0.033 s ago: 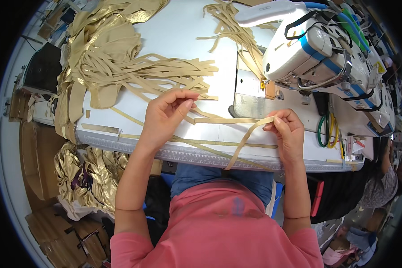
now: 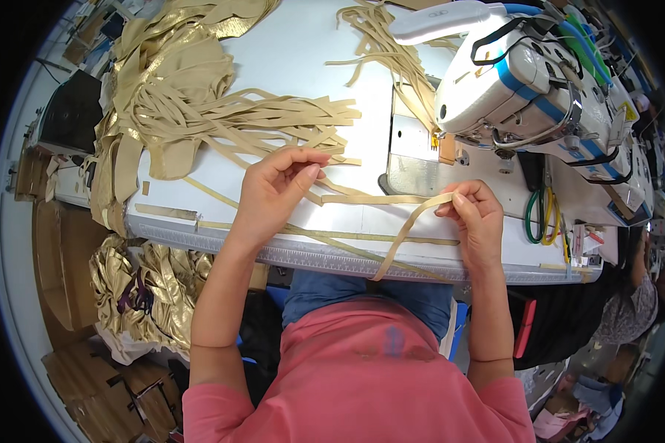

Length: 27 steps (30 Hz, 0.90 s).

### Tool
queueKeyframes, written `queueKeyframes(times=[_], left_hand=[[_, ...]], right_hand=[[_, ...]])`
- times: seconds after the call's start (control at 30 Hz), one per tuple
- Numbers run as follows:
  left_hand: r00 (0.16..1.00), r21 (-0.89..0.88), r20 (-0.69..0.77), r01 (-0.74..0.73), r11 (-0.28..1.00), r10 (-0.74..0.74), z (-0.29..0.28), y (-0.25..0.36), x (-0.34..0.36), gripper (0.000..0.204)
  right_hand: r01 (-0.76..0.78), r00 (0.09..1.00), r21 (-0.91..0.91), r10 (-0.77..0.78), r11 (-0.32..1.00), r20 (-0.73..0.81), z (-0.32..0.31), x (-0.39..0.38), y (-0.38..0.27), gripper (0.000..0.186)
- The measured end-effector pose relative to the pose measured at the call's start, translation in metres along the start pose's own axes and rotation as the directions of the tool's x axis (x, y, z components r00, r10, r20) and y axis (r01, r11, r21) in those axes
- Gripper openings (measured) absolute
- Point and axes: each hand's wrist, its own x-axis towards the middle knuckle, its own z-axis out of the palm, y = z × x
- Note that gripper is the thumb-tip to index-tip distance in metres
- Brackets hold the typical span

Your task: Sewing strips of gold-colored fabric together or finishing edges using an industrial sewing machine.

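My right hand pinches a narrow beige fabric strap between thumb and fingers. From that grip, a loose tail of the strap curves down past the table's front edge. My left hand is closed in a pinch at the other end of the stretch, where strap comes out just below the fingertips; its exact grip is partly hidden. Behind the left hand lies a big bundle of beige straps, joined to gold and beige fabric pieces piled at the left.
A white sewing machine stands at the right, with more straps beside its needle area. Green- and yellow-handled scissors lie near it. A clear ruler strip edges the table. Gold fabric hangs below left, near cardboard boxes.
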Motion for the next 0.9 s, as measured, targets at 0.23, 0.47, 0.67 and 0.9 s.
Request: queueKeyframes(times=[0.23,0.47,0.67,0.9], left_hand=[[0.999,-0.047,0.045,0.002,0.999,0.000,0.009,-0.002,0.002,0.019],[0.979,0.057,0.179,-0.111,0.992,0.099,0.045,-0.002,0.008,0.020],[0.878,0.050,0.471,-0.127,0.991,0.088,0.088,0.013,0.012,0.042],[0.844,-0.148,0.513,0.269,0.952,-0.159,0.083,0.007,0.017,0.034]], right_hand=[[0.008,1.000,-0.022,-0.008,1.000,0.006,0.002,-0.002,-0.003,0.007],[0.008,1.000,-0.032,-0.007,0.999,0.014,0.008,-0.002,-0.002,0.006],[0.125,0.989,-0.099,-0.117,0.987,0.085,0.011,-0.007,-0.009,0.005],[0.139,0.986,-0.132,-0.124,0.982,0.111,0.007,-0.005,-0.011,0.004]])
